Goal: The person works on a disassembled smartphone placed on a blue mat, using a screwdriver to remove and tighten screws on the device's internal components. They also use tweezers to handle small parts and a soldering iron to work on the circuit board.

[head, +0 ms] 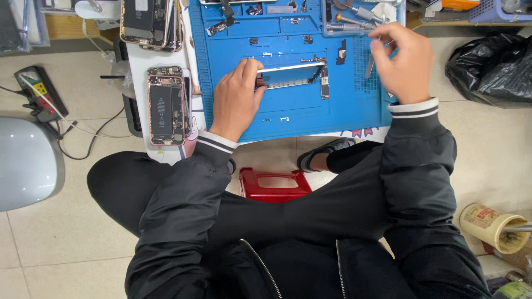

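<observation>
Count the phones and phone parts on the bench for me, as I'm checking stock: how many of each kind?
Opened phone lying alone, insides up: 1
Stacked phone bodies at the top: at least 2, exact count unclear
White screen frame under the left hand: 1
Total: at least 4

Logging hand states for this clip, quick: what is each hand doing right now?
Left hand: closed on the left end of the phone frame, which lies on the blue mat.
Right hand: fingers curled above the mat; any held item cannot be told.
</observation>
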